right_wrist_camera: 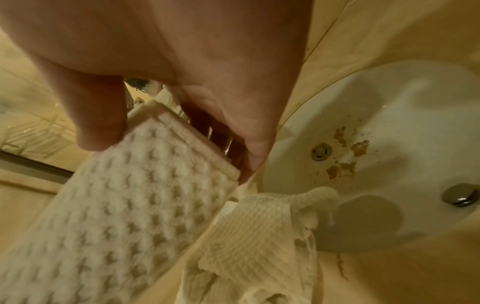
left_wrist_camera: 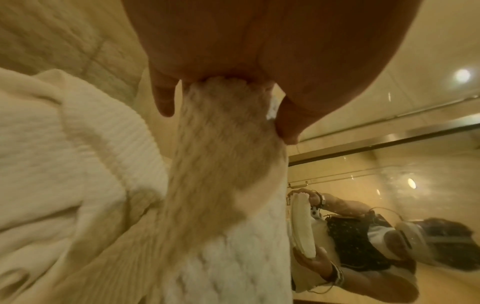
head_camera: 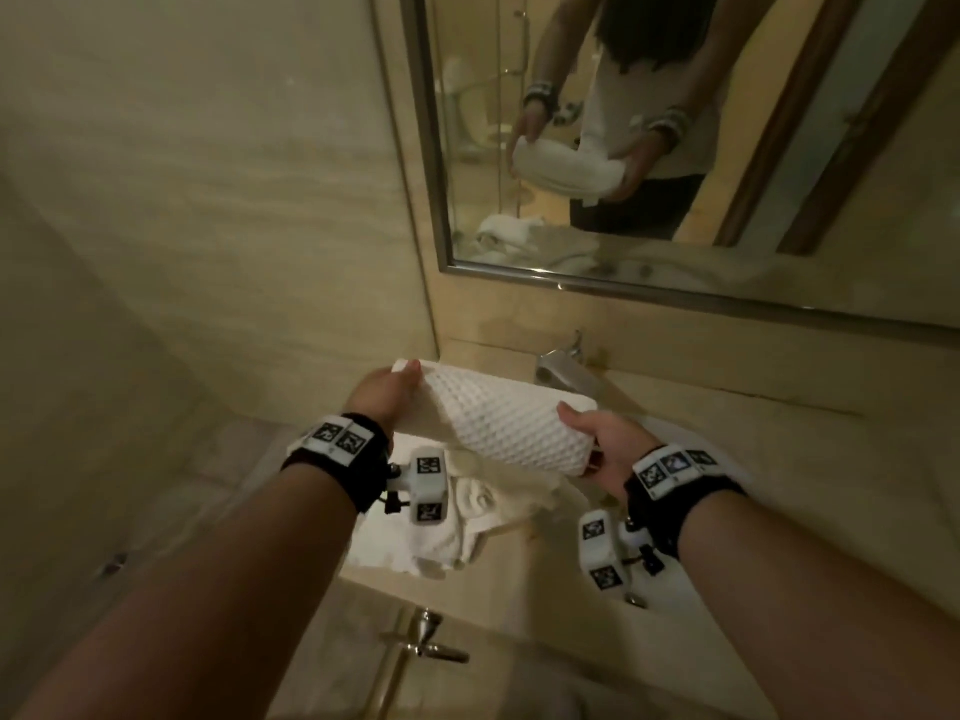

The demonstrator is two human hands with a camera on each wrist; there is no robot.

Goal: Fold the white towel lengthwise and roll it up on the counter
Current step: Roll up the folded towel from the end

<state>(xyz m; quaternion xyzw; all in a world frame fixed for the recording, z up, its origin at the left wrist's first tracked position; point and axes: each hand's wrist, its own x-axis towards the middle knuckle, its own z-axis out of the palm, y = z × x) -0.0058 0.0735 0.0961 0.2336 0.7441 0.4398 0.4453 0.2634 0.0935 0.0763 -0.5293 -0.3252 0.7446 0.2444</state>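
A beige stone wall (head_camera: 208,200) fills the left of the head view, with a framed mirror (head_camera: 675,148) above the surface (head_camera: 753,402) that carries a white sink (right_wrist_camera: 389,123). The sink bowl shows brownish specks near its overflow hole and a metal drain plug (right_wrist_camera: 461,197). A chrome tap (head_camera: 558,363) stands behind it.

A crumpled heap of white cloth (head_camera: 452,517) lies on the surface below the hands, one edge drooping over the sink rim.

The white towel (head_camera: 498,423) — waffle-textured, folded into a long band — is held in the air above that heap, stretched between both hands. The left hand (head_camera: 382,394) grips one end, thumb and fingers (left_wrist_camera: 162,98) curled round the bunched cloth. The right hand (head_camera: 605,444) grips the other end, thumb on top and fingers (right_wrist_camera: 249,156) wrapped beneath the hem. Both wrists wear black bands with tagged white blocks.
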